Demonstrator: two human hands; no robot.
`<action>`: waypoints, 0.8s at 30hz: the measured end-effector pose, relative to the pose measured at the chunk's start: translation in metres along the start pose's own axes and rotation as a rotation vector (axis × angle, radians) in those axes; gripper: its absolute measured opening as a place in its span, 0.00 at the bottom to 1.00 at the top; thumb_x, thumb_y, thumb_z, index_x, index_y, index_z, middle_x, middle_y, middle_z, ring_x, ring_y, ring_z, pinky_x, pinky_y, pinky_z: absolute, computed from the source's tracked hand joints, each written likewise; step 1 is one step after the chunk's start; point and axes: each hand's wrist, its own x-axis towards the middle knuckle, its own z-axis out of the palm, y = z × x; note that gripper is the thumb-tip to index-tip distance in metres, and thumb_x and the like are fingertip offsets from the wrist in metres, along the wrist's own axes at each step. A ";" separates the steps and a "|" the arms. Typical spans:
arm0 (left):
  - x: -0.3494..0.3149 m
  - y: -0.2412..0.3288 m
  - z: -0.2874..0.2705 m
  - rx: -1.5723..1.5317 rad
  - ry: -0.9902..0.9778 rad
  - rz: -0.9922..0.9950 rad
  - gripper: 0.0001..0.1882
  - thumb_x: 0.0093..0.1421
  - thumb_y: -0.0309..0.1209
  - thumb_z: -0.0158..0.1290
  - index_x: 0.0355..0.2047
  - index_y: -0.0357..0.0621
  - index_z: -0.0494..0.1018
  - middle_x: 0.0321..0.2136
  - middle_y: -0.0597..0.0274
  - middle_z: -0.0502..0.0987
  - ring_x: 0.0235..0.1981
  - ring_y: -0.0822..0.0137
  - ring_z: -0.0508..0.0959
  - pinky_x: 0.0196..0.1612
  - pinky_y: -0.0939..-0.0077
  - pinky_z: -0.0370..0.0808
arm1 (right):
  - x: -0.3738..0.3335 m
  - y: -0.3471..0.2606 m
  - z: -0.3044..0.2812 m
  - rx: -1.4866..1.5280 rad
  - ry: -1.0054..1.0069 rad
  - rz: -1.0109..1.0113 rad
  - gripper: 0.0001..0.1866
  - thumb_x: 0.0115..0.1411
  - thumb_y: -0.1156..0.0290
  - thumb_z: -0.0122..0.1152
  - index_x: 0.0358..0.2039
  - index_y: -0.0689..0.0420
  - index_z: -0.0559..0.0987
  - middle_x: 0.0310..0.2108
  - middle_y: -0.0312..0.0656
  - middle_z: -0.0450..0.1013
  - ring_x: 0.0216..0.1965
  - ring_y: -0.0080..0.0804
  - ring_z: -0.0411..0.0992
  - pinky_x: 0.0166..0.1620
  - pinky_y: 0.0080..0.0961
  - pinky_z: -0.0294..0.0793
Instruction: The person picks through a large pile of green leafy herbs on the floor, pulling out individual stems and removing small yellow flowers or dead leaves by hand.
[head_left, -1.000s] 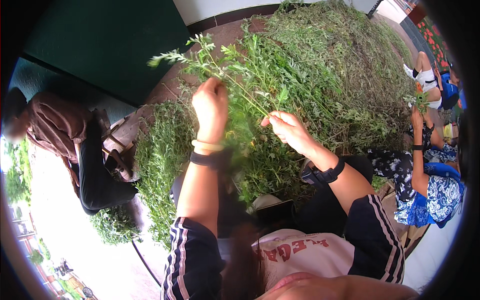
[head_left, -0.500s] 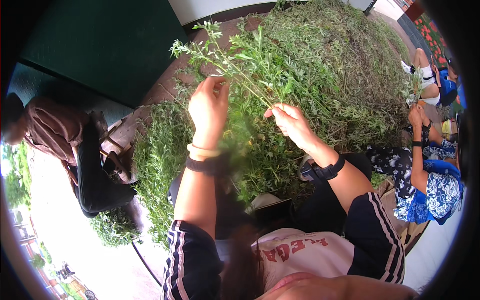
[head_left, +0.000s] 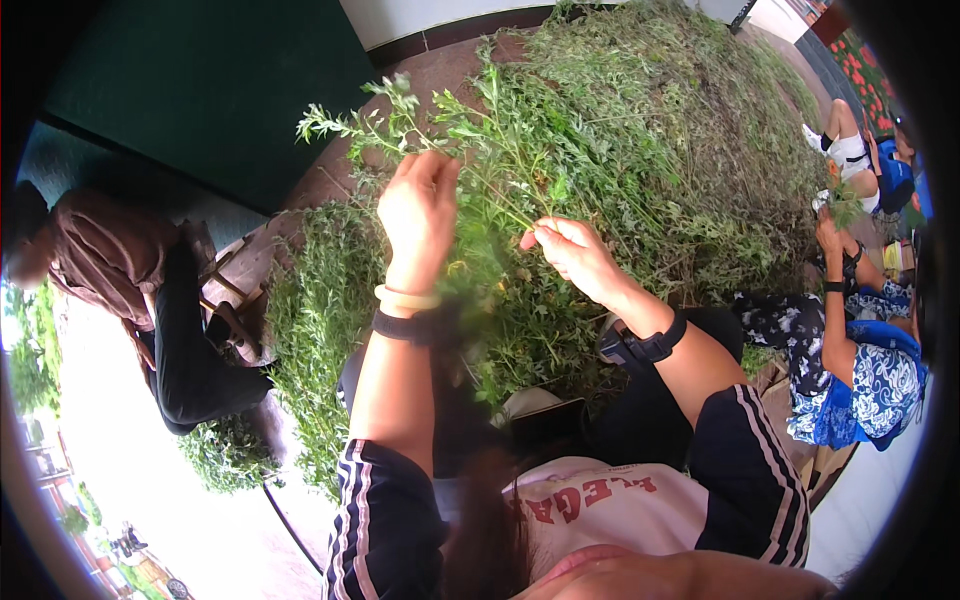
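Observation:
My right hand [head_left: 580, 262] pinches the lower end of a leafy green stem [head_left: 512, 212] between thumb and fingers. The stem slants up and to the left, and its leafy top [head_left: 350, 128] spreads beyond my other hand. My left hand [head_left: 418, 220] is raised beside the stem with its fingers curled inward; whether its fingertips grip the stem is hidden. Below and behind both hands lies a big heap of cut leafy plants [head_left: 640, 150], fresh green close to me and drier farther back.
More plants stand piled at left [head_left: 320, 300]. A person in brown and black [head_left: 120, 250] sits at far left near a dark green panel [head_left: 210, 100]. To the right, a person in blue patterned clothes [head_left: 865, 375] holds plants; another in white shorts [head_left: 850, 150] sits farther back.
The stem's leafy top has swung left and down, closer to my left fingers. My right hand has shifted slightly left and down with the stem still pinched.

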 end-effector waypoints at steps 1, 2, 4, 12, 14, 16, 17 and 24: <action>-0.002 0.005 0.002 0.022 -0.066 0.059 0.06 0.49 0.28 0.51 0.20 0.40 0.69 0.15 0.63 0.67 0.14 0.70 0.64 0.18 0.79 0.61 | 0.000 0.001 -0.001 -0.001 0.008 0.002 0.13 0.56 0.62 0.43 0.29 0.57 0.73 0.21 0.29 0.64 0.21 0.14 0.58 0.26 0.12 0.58; -0.004 0.011 0.001 0.049 -0.130 0.118 0.05 0.48 0.28 0.51 0.19 0.40 0.69 0.16 0.60 0.67 0.14 0.65 0.66 0.19 0.76 0.62 | 0.001 0.002 -0.002 0.000 0.026 0.014 0.13 0.56 0.62 0.43 0.29 0.57 0.73 0.21 0.29 0.64 0.22 0.15 0.58 0.26 0.12 0.58; -0.010 0.025 0.000 0.050 -0.232 0.173 0.05 0.47 0.28 0.52 0.19 0.42 0.69 0.17 0.60 0.68 0.16 0.64 0.69 0.20 0.75 0.64 | 0.002 0.004 -0.003 0.001 0.050 0.027 0.13 0.56 0.63 0.43 0.29 0.57 0.73 0.21 0.29 0.64 0.22 0.15 0.58 0.26 0.13 0.58; -0.016 0.024 -0.001 -0.055 -0.409 0.236 0.12 0.45 0.33 0.55 0.13 0.39 0.69 0.12 0.61 0.67 0.13 0.67 0.67 0.19 0.76 0.63 | 0.006 0.002 -0.008 -0.675 0.392 -0.237 0.10 0.55 0.69 0.44 0.27 0.61 0.72 0.17 0.48 0.68 0.19 0.34 0.68 0.24 0.28 0.64; -0.017 0.023 0.007 -0.125 -0.245 0.255 0.10 0.46 0.33 0.55 0.18 0.39 0.71 0.12 0.61 0.68 0.13 0.68 0.67 0.18 0.78 0.63 | 0.009 0.010 -0.010 -0.858 0.434 -0.240 0.08 0.53 0.71 0.45 0.23 0.61 0.70 0.14 0.46 0.68 0.15 0.38 0.68 0.18 0.31 0.64; -0.016 0.027 0.011 -0.046 -0.177 0.102 0.10 0.45 0.33 0.56 0.24 0.40 0.72 0.11 0.62 0.68 0.12 0.69 0.67 0.17 0.79 0.63 | 0.011 0.018 -0.010 -0.922 0.455 -0.274 0.07 0.53 0.72 0.45 0.22 0.61 0.69 0.12 0.45 0.67 0.13 0.38 0.67 0.16 0.31 0.63; -0.018 0.026 0.011 0.068 -0.189 0.095 0.11 0.45 0.35 0.56 0.27 0.42 0.72 0.11 0.62 0.69 0.11 0.68 0.68 0.17 0.79 0.64 | 0.011 0.018 -0.010 -0.987 0.470 -0.313 0.07 0.53 0.72 0.46 0.21 0.60 0.69 0.10 0.44 0.66 0.10 0.38 0.66 0.14 0.31 0.62; -0.023 0.019 0.022 0.236 -0.157 0.114 0.11 0.44 0.37 0.56 0.24 0.44 0.72 0.12 0.62 0.70 0.13 0.65 0.71 0.17 0.76 0.65 | 0.010 0.014 -0.006 -1.124 0.508 -0.355 0.08 0.53 0.71 0.45 0.21 0.60 0.68 0.07 0.43 0.63 0.09 0.37 0.65 0.14 0.31 0.61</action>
